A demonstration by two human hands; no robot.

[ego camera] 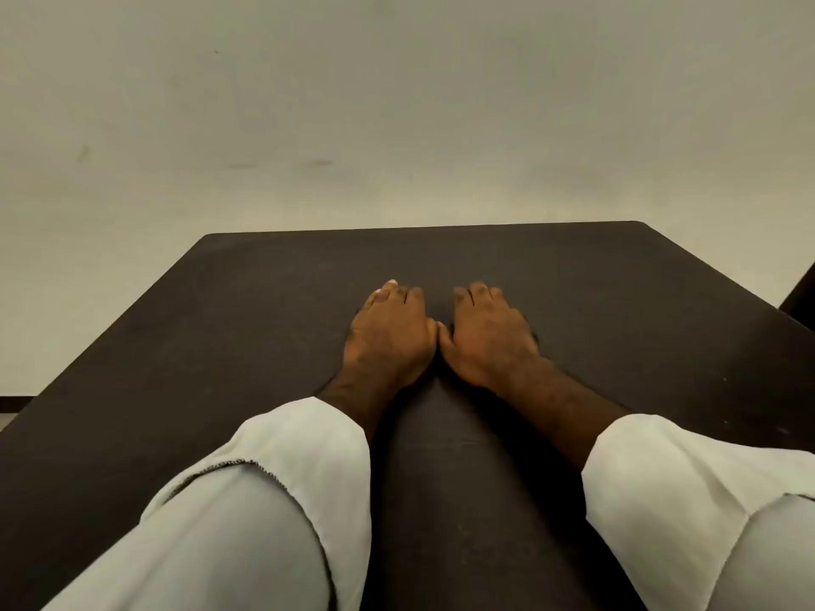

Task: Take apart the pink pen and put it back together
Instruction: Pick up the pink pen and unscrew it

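No pink pen shows anywhere in this view. My left hand point(390, 335) lies palm down on the dark table point(247, 310), fingers stretched forward and close together. My right hand point(487, 332) lies palm down beside it, with its fingertips bent slightly down. The two thumbs touch in the middle. Nothing sticks out from under either hand, and the space beneath the palms is hidden. Both forearms come in from the bottom of the frame in rolled-up white sleeves.
The table's far edge point(419, 227) runs in front of a plain pale wall point(397, 103). Its left edge slants down toward the lower left. A dark object point(800, 297) stands at the far right beyond the table's corner.
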